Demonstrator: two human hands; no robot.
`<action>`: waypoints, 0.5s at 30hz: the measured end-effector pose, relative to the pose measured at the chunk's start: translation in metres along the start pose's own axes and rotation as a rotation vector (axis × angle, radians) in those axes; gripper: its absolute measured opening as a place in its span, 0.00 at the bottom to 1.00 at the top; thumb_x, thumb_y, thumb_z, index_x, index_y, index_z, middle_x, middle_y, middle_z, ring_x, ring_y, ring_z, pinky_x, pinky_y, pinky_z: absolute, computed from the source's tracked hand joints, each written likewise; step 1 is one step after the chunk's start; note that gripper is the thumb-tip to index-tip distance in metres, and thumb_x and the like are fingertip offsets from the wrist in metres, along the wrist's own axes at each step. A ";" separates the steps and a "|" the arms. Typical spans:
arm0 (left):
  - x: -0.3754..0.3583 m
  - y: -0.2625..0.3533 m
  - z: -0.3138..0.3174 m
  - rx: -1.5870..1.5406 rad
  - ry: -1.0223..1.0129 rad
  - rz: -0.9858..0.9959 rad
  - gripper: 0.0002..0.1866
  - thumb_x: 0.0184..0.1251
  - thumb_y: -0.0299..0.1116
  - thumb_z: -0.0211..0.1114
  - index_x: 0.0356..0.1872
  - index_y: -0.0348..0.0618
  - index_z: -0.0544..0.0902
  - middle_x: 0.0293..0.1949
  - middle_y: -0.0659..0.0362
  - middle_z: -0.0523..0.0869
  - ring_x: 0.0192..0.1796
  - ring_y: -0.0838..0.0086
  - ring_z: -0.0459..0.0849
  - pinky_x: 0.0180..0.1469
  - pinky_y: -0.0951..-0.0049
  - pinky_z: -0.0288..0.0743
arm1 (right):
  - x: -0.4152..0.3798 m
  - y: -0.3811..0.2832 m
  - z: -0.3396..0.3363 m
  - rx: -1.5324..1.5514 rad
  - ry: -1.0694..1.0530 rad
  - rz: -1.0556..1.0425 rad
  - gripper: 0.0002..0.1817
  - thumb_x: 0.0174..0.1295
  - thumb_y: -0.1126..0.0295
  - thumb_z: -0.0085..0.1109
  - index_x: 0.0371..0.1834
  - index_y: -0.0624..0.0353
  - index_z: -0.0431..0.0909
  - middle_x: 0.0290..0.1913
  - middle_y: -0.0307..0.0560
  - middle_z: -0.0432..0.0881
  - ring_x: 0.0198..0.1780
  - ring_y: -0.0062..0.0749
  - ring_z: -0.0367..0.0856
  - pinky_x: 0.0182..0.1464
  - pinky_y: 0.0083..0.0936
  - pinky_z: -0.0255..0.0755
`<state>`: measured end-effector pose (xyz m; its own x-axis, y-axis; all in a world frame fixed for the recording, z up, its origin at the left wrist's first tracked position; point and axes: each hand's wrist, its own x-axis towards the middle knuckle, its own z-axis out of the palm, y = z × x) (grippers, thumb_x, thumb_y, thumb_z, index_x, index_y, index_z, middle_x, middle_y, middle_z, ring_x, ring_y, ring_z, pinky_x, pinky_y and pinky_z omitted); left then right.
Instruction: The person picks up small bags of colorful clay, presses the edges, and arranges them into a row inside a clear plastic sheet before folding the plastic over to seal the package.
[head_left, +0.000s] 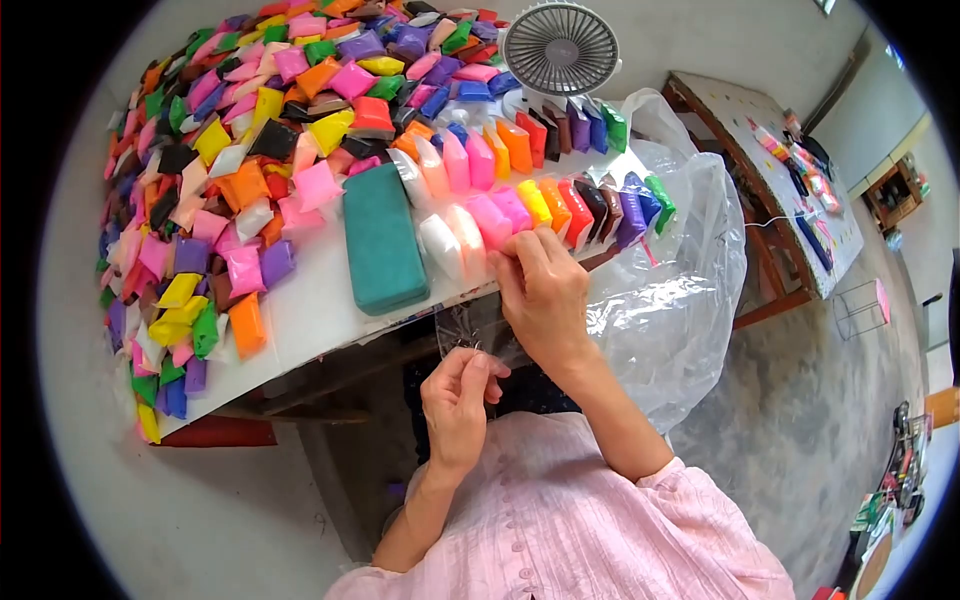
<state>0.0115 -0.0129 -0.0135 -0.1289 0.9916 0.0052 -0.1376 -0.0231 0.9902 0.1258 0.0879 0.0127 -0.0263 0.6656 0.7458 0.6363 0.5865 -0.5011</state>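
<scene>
Head view: the left hand (455,408), grip pinched, seems to have clear film (462,326) below the surface (290,330). The right hand (545,295) meets the near row of filled packets (553,207); its hold is unclear. Handling film appears underway, calling for light, steady fingertips. Farther lies a packet heap (242,186).

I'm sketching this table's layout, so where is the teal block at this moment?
In the head view, the teal block lies on the white table, left of the right hand, between the heaped packets and the two packet rows.
</scene>
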 end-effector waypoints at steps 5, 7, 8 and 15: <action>0.001 -0.004 0.000 -0.045 -0.002 -0.008 0.13 0.79 0.31 0.54 0.34 0.36 0.82 0.30 0.62 0.85 0.28 0.85 0.76 0.32 0.82 0.72 | -0.008 -0.016 -0.020 0.119 -0.180 0.079 0.07 0.58 0.77 0.66 0.36 0.62 0.77 0.34 0.51 0.79 0.33 0.48 0.81 0.34 0.36 0.75; 0.002 -0.008 0.001 -0.059 -0.011 0.005 0.13 0.79 0.31 0.55 0.34 0.36 0.81 0.28 0.63 0.83 0.27 0.85 0.75 0.31 0.81 0.70 | -0.009 -0.021 -0.014 0.190 -0.177 0.008 0.06 0.59 0.78 0.65 0.37 0.62 0.77 0.34 0.50 0.80 0.33 0.48 0.82 0.35 0.36 0.76; 0.001 -0.009 0.000 -0.064 -0.016 0.011 0.12 0.79 0.31 0.55 0.34 0.36 0.81 0.27 0.63 0.82 0.27 0.85 0.75 0.30 0.81 0.70 | -0.008 -0.022 -0.006 0.203 -0.167 -0.010 0.06 0.59 0.78 0.65 0.37 0.62 0.77 0.34 0.50 0.80 0.33 0.48 0.82 0.35 0.36 0.76; 0.001 -0.005 0.001 -0.035 0.023 0.009 0.12 0.79 0.32 0.55 0.34 0.37 0.80 0.24 0.65 0.78 0.26 0.84 0.73 0.30 0.81 0.68 | -0.008 -0.020 0.021 0.195 -0.136 -0.062 0.06 0.59 0.79 0.63 0.36 0.62 0.75 0.37 0.51 0.80 0.35 0.50 0.82 0.36 0.38 0.77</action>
<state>0.0127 -0.0120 -0.0179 -0.1532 0.9881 0.0106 -0.1701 -0.0370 0.9847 0.0971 0.0809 0.0078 -0.1727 0.6742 0.7180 0.4698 0.6971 -0.5416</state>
